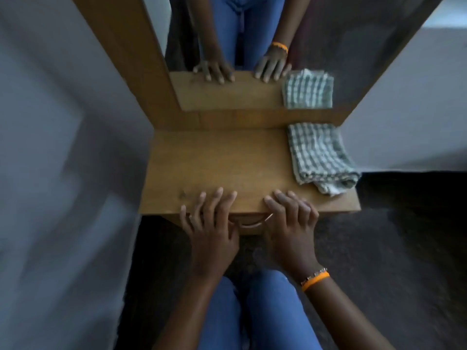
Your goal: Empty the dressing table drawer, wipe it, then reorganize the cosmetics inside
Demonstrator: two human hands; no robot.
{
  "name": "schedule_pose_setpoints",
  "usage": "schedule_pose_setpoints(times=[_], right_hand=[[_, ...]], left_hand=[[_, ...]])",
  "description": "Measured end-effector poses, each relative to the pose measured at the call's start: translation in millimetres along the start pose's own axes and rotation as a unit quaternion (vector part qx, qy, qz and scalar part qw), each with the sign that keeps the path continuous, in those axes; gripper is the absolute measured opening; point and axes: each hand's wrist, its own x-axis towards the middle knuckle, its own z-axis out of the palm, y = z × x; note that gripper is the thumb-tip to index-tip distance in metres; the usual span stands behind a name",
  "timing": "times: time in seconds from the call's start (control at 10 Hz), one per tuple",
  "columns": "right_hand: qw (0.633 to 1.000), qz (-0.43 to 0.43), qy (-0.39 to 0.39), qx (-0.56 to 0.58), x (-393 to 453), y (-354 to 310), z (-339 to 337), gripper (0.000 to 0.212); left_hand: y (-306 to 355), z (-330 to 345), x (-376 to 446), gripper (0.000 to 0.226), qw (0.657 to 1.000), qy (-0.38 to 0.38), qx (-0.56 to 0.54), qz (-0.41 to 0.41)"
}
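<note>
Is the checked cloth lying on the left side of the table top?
No, the folded checked cloth lies on the right side of the table top, beside the mirror frame.

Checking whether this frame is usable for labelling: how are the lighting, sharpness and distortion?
Head view: dim, bluish light; soft throughout, walls smeared at the left edge; wide-angle bending splays the mirror frame outward; no glare on the tabletop; cloth checks and both hands, left and right, stay readable.

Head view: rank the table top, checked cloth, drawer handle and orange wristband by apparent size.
1. table top
2. checked cloth
3. and 4. drawer handle and orange wristband: both small, the handle partly hidden by hands, so unranked.
</note>
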Motion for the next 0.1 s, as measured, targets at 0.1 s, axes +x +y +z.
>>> schedule_pose_setpoints(times=[0.1], right_hand=[[0.982, 0.003, -0.153, 0.11, 28.3, -6.6, -52.5, 0.037]], left_hand=[[3.6, -49.8, 11.1, 0.057, 0.988, -0.099, -0.122, -0.01]])
